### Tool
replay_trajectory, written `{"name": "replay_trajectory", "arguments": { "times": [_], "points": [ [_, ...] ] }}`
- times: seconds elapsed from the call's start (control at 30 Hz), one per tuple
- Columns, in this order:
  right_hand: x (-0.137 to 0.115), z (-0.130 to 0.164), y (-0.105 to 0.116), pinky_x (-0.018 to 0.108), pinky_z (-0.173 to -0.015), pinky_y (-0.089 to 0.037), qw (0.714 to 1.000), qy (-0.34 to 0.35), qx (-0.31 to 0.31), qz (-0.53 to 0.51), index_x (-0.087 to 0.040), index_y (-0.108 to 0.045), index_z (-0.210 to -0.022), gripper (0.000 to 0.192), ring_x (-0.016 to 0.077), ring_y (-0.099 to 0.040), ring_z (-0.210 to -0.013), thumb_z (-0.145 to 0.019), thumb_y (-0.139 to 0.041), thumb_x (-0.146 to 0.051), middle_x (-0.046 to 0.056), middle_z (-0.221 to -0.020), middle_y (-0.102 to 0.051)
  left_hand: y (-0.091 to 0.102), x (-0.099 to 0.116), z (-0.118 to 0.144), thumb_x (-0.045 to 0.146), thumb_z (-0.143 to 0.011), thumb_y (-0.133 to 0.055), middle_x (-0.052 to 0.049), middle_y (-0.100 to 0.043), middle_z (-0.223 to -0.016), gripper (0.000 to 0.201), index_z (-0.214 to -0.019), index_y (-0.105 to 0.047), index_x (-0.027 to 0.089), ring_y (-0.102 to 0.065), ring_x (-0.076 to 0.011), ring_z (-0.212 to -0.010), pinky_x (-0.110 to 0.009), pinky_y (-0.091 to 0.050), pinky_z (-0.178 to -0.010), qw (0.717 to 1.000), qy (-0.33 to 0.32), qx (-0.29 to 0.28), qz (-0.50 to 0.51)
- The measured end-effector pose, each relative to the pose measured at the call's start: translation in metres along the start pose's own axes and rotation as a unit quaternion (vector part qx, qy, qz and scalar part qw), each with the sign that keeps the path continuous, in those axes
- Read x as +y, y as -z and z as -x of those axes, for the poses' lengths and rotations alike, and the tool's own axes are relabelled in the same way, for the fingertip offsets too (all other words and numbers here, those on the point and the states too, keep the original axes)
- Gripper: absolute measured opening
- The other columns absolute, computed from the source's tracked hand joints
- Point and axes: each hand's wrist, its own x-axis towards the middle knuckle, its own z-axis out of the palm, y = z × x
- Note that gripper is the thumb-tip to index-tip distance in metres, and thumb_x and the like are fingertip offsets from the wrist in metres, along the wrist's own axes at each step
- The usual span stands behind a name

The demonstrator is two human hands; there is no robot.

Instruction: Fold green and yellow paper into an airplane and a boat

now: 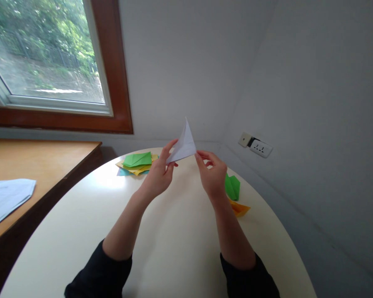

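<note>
A folded white paper (185,145), triangular with its tip pointing up, is held above the far part of the round table. My left hand (161,171) grips its left lower corner between the thumb and fingers. At the right lower corner, my right hand (211,169) pinches the paper between thumb and forefinger. Beyond my left hand lies a pile of folded papers, with a green folded paper (137,159) on top of yellow and blue ones. Partly hidden behind my right forearm are another green folded paper (233,187) and an orange folded paper (240,209).
The round white table (81,231) reaches close to the wall. A wooden desk (49,159) stands at the left with a stack of white sheets (8,198) on it. A window (49,54) is above it, and a wall socket (261,147) is at the right.
</note>
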Motion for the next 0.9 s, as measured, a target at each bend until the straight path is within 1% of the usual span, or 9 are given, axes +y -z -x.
{"name": "replay_trajectory", "arguments": {
  "times": [0.07, 0.17, 0.27, 0.43, 0.57, 0.63, 0.73, 0.9],
  "points": [
    [0.0000, 0.0001, -0.0005, 0.026, -0.059, -0.044, 1.000, -0.001, 0.000, -0.006, -0.017, -0.068, -0.086, 0.019, 0.0164, -0.062, -0.072, -0.079, -0.057, -0.031, 0.006, -0.081, -0.071, -0.0001, -0.0009, 0.0002, 0.010, -0.080, -0.042, -0.003, -0.062, -0.087, 0.063, -0.138, -0.023, 0.026, -0.060, -0.0161, -0.076, -0.036, -0.049, -0.078, 1.000, 0.002, 0.006, 0.001],
    [0.0003, -0.0001, -0.0011, 0.027, -0.060, -0.045, 1.000, -0.005, 0.000, -0.014, -0.017, -0.068, -0.086, 0.018, 0.0166, -0.063, -0.072, -0.079, -0.057, -0.029, 0.006, -0.080, -0.071, -0.0003, -0.0014, -0.0001, 0.009, -0.079, -0.043, -0.004, -0.062, -0.087, 0.064, -0.138, -0.022, 0.024, -0.060, -0.0164, -0.077, -0.036, -0.049, -0.077, 1.000, 0.018, -0.002, 0.007],
    [0.0009, -0.0006, -0.0017, 0.028, -0.062, -0.046, 0.999, -0.011, -0.003, -0.034, -0.017, -0.067, -0.087, 0.017, 0.0168, -0.063, -0.074, -0.079, -0.057, -0.028, 0.006, -0.081, -0.071, -0.0003, -0.0015, -0.0007, 0.009, -0.078, -0.044, -0.005, -0.063, -0.086, 0.062, -0.136, -0.026, 0.021, -0.061, -0.0173, -0.080, -0.033, -0.049, -0.072, 0.999, 0.034, -0.015, 0.012],
    [0.0009, -0.0010, -0.0033, 0.029, -0.067, -0.048, 0.997, -0.022, -0.009, -0.076, -0.017, -0.067, -0.089, 0.017, 0.0174, -0.064, -0.078, -0.079, -0.057, -0.027, 0.006, -0.084, -0.071, -0.0011, -0.0017, -0.0011, 0.011, -0.077, -0.046, -0.004, -0.064, -0.086, 0.053, -0.129, -0.036, 0.017, -0.061, -0.0175, -0.081, -0.034, -0.048, -0.077, 0.999, 0.023, -0.022, 0.007],
    [0.0011, -0.0001, -0.0050, 0.030, -0.067, -0.049, 0.994, -0.018, -0.020, -0.101, -0.018, -0.067, -0.090, 0.018, 0.0178, -0.064, -0.081, -0.079, -0.057, -0.028, 0.007, -0.087, -0.071, -0.0018, 0.0006, -0.0005, 0.016, -0.077, -0.050, -0.005, -0.063, -0.092, 0.043, -0.120, -0.043, 0.017, -0.060, -0.0175, -0.079, -0.031, -0.049, -0.071, 0.999, 0.028, -0.021, -0.010],
    [0.0014, 0.0006, -0.0062, 0.030, -0.068, -0.050, 0.993, -0.013, -0.026, -0.111, -0.018, -0.067, -0.091, 0.018, 0.0180, -0.065, -0.083, -0.079, -0.057, -0.028, 0.007, -0.089, -0.071, -0.0016, 0.0019, -0.0003, 0.017, -0.077, -0.051, -0.006, -0.063, -0.091, 0.038, -0.115, -0.046, 0.017, -0.059, -0.0180, -0.078, -0.031, -0.049, -0.069, 0.999, 0.036, -0.021, -0.026],
    [0.0020, 0.0019, -0.0080, 0.030, -0.068, -0.050, 0.993, -0.006, -0.033, -0.115, -0.019, -0.067, -0.093, 0.020, 0.0185, -0.065, -0.085, -0.080, -0.055, -0.028, 0.008, -0.092, -0.071, -0.0015, 0.0029, -0.0002, 0.019, -0.077, -0.052, -0.006, -0.063, -0.090, 0.034, -0.111, -0.048, 0.017, -0.059, -0.0197, -0.079, -0.033, -0.049, -0.070, 0.998, 0.042, -0.022, -0.034],
    [0.0024, 0.0034, -0.0093, 0.031, -0.069, -0.051, 0.994, -0.002, -0.042, -0.105, -0.020, -0.067, -0.096, 0.022, 0.0191, -0.065, -0.086, -0.081, -0.053, -0.029, 0.007, -0.092, -0.071, -0.0025, 0.0032, -0.0003, 0.021, -0.078, -0.053, -0.006, -0.062, -0.091, 0.033, -0.110, -0.048, 0.017, -0.059, -0.0207, -0.085, -0.035, -0.048, -0.075, 0.999, 0.031, -0.034, -0.011]
  ]
}}
